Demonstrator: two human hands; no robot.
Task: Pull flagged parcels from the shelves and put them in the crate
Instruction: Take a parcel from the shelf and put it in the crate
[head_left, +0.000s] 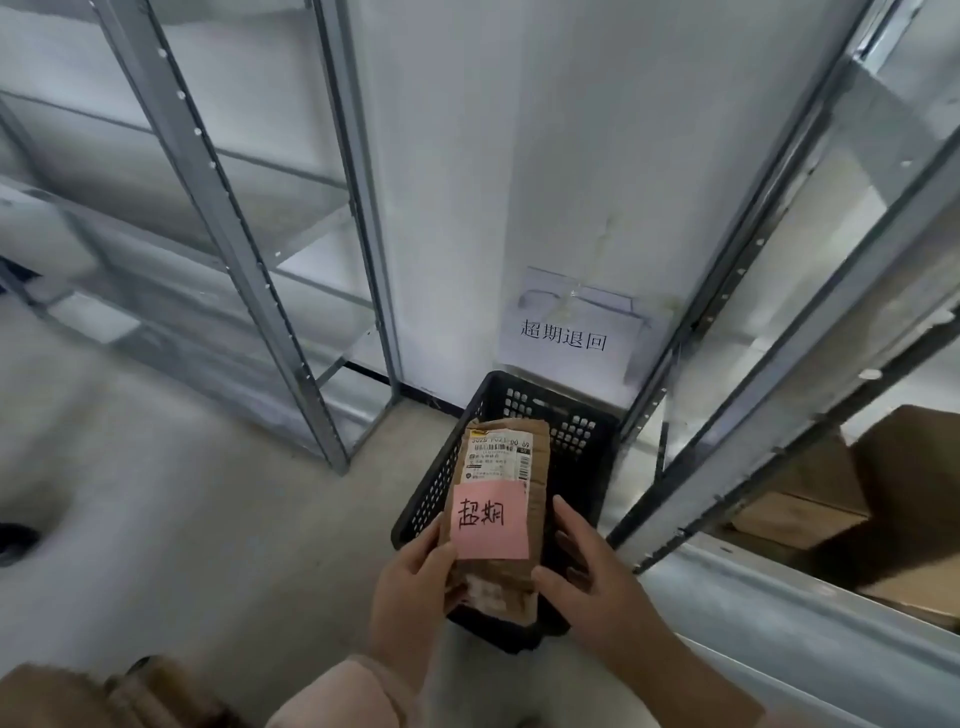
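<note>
A person's two hands hold a flagged brown parcel (498, 499) above a black perforated crate (582, 431) that stands on the floor against a white wall, between two metal shelf units. The left hand (410, 587) grips the parcel's lower left edge, fingers wrapped behind it and thumb on the front; the right hand (587, 571) steadies the lower right edge with fingers spread along the side, closed on the cardboard rather than open. A pink sticky note (491, 519) with handwritten characters covers the lower part of the white shipping label (501, 457), marking the parcel as one to be pulled. The parcel's long axis runs away from the person, from the hands up toward the wall, in line with the crate's own length, and the crate's opening lies directly beneath and just beyond the parcel. Both hands sit at the near end, about equally close to the crate's near rim, so the move still to come looks like a straight lowering with little turning. A printed paper sign (566, 332) is taped to the wall right behind the crate. The shelf unit on the left (218, 171) appears bare, while cardboard boxes (852, 493) remain on the shelf at right. The inside of the crate is too dark to tell what else lies there.
</note>
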